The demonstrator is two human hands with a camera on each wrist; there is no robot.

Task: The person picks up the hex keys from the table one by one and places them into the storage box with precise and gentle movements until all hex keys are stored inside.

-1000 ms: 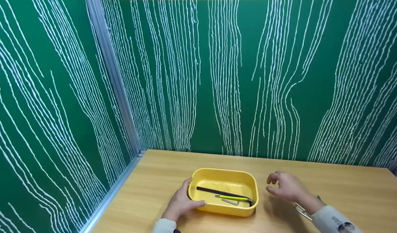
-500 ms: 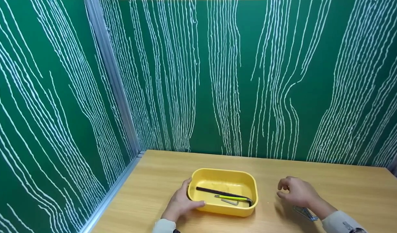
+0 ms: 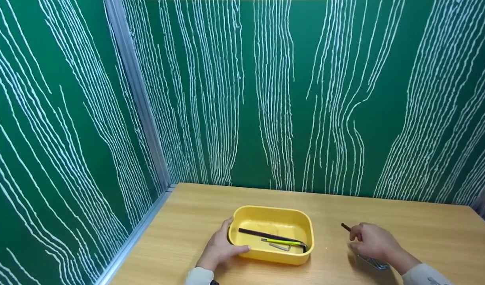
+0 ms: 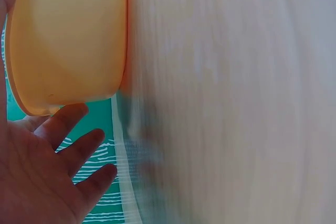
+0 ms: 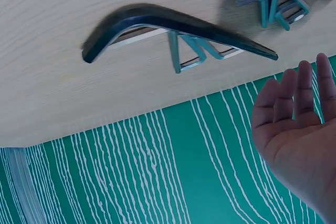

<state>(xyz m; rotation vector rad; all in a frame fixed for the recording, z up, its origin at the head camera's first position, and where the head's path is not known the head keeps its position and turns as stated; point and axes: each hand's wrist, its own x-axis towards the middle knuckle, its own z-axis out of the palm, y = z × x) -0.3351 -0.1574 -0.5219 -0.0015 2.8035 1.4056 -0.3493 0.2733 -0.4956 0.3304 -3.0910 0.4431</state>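
My left hand (image 3: 220, 247) holds the left end of a yellow plastic bin (image 3: 274, 258), thumb over the near rim and fingers along its side. Inside lie a long black hex key (image 3: 262, 234), a thin lime-yellow tool with a grey tip (image 3: 281, 241) and a small silver hex key (image 3: 280, 247). To the right, my right hand (image 3: 373, 239) hovers with loosely bent fingers above another black hex key (image 5: 178, 20), whose dark end shows past the fingers in the head view. Smaller silver hex keys (image 5: 265, 3) lie near it. In the right wrist view the fingers are apart from these keys.
A wooden table (image 3: 203, 202) carries everything. A green wall with wavy white lines (image 3: 274, 99) stands behind it, and another green panel (image 3: 48, 138) closes the left side. A grey metal post (image 3: 141, 91) marks the corner.
The right hand has drawn to the right and nearer to me, uncovering the end of the black hex key. The left hand and bin have stayed almost where they were.
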